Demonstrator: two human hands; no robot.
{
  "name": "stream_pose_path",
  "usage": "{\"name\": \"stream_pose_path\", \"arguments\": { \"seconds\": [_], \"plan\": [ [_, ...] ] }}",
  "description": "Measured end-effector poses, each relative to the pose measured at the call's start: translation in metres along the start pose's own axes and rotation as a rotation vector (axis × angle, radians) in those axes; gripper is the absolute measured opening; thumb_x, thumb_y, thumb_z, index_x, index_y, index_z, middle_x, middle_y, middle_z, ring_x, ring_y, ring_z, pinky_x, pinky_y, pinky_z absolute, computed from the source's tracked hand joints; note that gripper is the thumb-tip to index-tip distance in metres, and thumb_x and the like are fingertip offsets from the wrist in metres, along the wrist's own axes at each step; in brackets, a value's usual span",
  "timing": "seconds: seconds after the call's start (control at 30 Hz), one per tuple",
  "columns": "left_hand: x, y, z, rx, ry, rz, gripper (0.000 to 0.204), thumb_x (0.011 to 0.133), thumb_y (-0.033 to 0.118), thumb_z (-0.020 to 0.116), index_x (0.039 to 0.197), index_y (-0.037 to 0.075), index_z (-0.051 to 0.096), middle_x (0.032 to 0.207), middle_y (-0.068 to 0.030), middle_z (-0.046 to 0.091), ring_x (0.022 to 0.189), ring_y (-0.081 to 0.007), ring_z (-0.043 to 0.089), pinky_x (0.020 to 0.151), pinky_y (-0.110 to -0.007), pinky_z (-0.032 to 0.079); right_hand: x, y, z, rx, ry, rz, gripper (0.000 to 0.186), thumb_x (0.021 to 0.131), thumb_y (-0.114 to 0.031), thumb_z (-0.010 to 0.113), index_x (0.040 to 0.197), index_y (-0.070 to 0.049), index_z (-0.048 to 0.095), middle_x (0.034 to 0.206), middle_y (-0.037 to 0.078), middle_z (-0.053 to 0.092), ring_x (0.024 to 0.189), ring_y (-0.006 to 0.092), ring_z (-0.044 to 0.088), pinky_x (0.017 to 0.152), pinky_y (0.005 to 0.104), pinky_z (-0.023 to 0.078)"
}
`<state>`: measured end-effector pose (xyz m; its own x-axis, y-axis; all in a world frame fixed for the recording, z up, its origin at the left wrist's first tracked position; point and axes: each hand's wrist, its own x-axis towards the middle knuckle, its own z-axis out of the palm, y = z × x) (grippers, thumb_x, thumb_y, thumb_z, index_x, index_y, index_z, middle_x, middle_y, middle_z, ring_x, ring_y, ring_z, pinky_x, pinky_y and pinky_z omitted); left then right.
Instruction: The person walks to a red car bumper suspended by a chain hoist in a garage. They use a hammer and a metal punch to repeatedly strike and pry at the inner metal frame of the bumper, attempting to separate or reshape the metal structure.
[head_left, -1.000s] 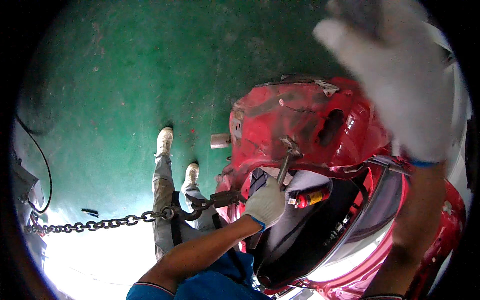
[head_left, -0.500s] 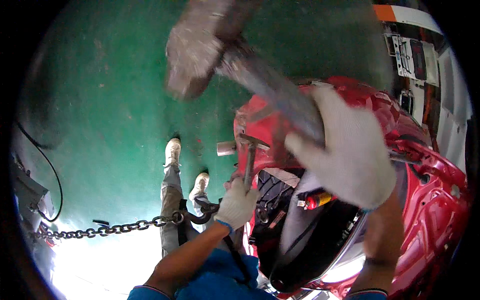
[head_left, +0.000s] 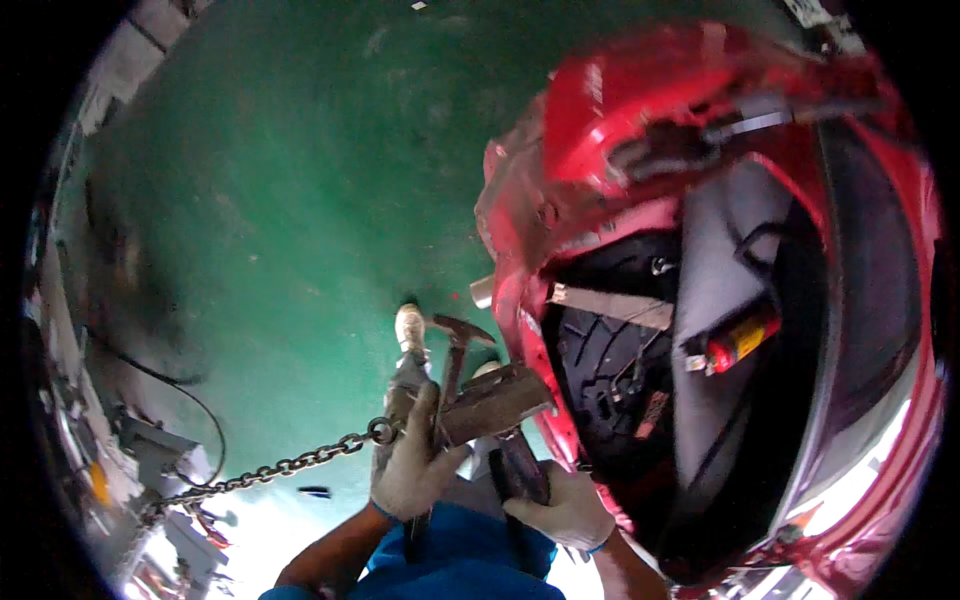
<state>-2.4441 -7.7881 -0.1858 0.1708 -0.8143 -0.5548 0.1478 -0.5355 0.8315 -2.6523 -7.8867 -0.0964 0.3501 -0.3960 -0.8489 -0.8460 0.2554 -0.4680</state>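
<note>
My left hand (head_left: 412,475), in a white work glove, is closed round the handle of a small hammer (head_left: 458,345), whose head points away from me. Gripped by its handle in my gloved right hand (head_left: 568,508) is a sledgehammer (head_left: 495,402). Its heavy block head lies right beside my left fingers and hides part of the small hammer's handle. To the right stands a red car (head_left: 520,290) with crumpled body panels and its trunk open. A taut steel chain (head_left: 285,468) runs from the lower left to a ring by my left hand; what it hooks onto is hidden.
Inside the trunk lie a tire (head_left: 610,350), a flat strip (head_left: 620,305) and a small red fire extinguisher (head_left: 740,342). My shoe (head_left: 409,328) stands on the green floor (head_left: 270,230). A black cable (head_left: 160,372) and grey equipment (head_left: 160,445) are at the left.
The sledgehammer has come down from high in front of me to waist level, beside my left hand. My view has shifted, showing more of the car's trunk.
</note>
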Motion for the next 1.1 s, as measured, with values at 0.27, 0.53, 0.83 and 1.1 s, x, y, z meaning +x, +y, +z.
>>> {"name": "stream_pose_path", "arguments": {
  "seconds": [0.27,0.53,0.83,1.1],
  "plan": [
    [-0.033,0.017,0.052,-0.284,-0.287,-0.477,0.045,0.079,0.022,0.074,0.115,-0.002,0.061,0.099,-0.0086,0.067,0.084,-0.0155,0.064,0.069,-0.029,0.052,-0.009,0.065,0.031,-0.167,0.003,-0.373,0.051,0.091,-0.045,0.07,0.126,-0.01,0.061,0.096,0.02,0.072,0.086,0.0359,0.072,0.072,0.041,0.057],
    [-0.087,0.003,0.034,-0.356,-0.221,-0.58,0.052,0.074,0.024,0.083,0.117,0.003,0.062,0.104,-0.0065,0.065,0.087,-0.0154,0.063,0.073,-0.029,0.052,0.058,0.109,0.091,1.07,-0.264,-0.36,0.035,0.102,-0.028,0.06,0.124,-0.001,0.063,0.109,0.013,0.071,0.1,0.0221,0.067,0.092,0.0347,0.052],
    [-0.054,0.017,0.009,-0.178,-0.257,-0.308,0.081,0.078,0.033,0.084,0.143,0.0,0.048,0.135,-0.0152,0.059,0.122,-0.0231,0.059,0.103,-0.037,0.046,0.073,0.039,0.066,1.399,0.165,-0.269,0.027,0.102,-0.023,0.06,0.118,-0.001,0.061,0.093,0.006,0.066,0.082,0.0141,0.064,0.073,0.0304,0.054],
    [0.037,0.128,-0.007,0.115,0.312,-0.186,0.029,0.091,0.025,0.07,0.103,0.0,0.059,0.076,-0.0077,0.062,0.064,-0.0174,0.064,0.055,-0.031,0.053,0.091,0.02,0.006,1.614,0.699,-0.484,0.019,0.104,-0.023,0.052,0.106,-0.004,0.056,0.072,0.003,0.056,0.059,0.012,0.053,0.054,0.0264,0.044]
  ]
}}
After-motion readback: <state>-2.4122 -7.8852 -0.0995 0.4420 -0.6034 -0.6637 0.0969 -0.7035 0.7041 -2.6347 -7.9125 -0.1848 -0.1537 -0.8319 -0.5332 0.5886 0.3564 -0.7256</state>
